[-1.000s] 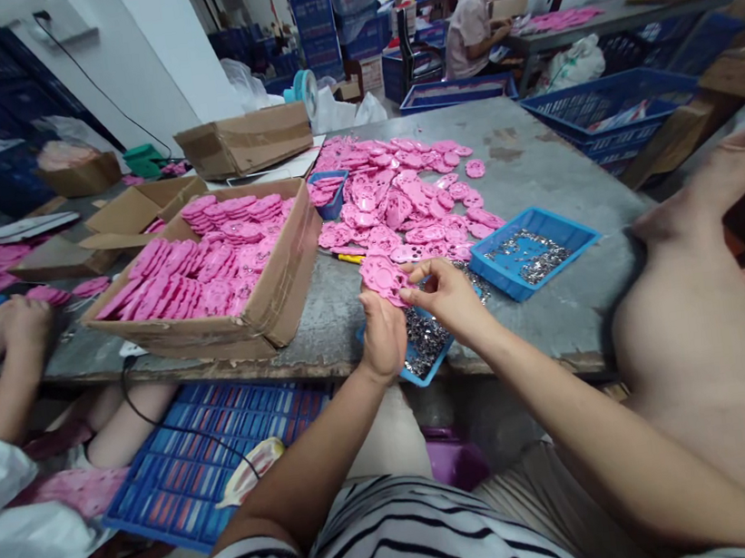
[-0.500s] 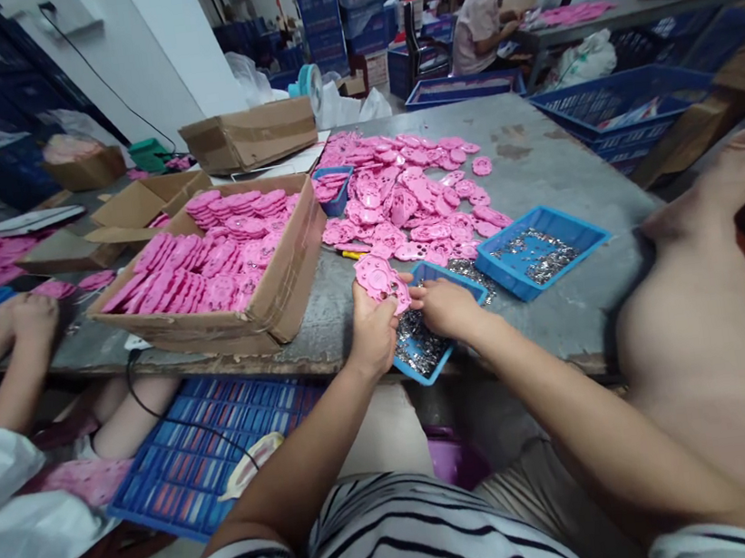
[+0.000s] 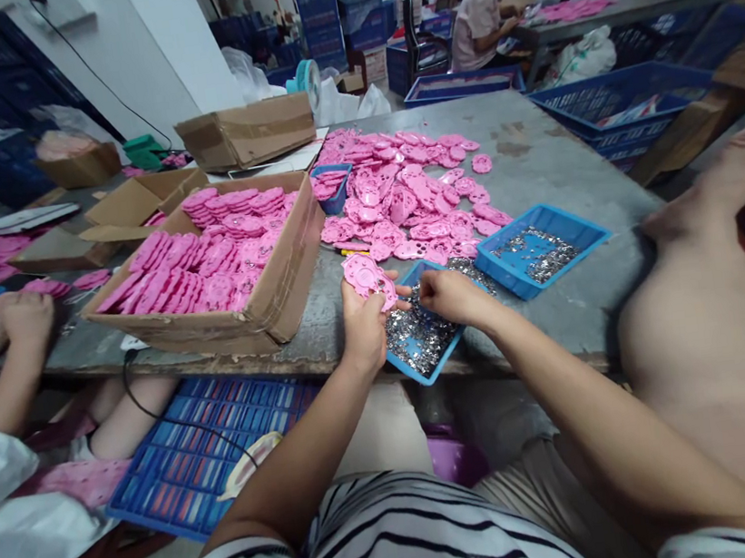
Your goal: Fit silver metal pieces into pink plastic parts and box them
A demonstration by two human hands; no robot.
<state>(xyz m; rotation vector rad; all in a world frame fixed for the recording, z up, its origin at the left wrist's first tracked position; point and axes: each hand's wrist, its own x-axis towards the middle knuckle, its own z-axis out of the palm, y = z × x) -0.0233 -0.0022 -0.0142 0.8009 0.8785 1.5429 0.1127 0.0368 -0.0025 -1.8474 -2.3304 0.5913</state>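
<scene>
My left hand (image 3: 364, 333) grips a pink plastic piece (image 3: 368, 281) with a scalloped edge and small holes, held over the left edge of a blue tray (image 3: 429, 379). Small shiny metal parts (image 3: 415, 342) lie in that tray. Above its far right side is my right hand (image 3: 452, 296), fingers curled and pinched together; whatever they hold is hidden. Beyond my hands spreads a heap of similar pink pieces (image 3: 402, 193). A second blue tray (image 3: 528, 281), to the right, also contains small metal parts.
A cardboard box (image 3: 293, 303) of stacked pink pieces stands left on the grey table (image 3: 550, 329). A small blue basket (image 3: 336, 194) is beside it. At far left are another person's hands (image 3: 27, 320); a bare limb (image 3: 690, 347) is close on the right.
My right hand has come away from the pink piece, slightly right and over the tray. My left hand has shifted a little left with the piece still in it.
</scene>
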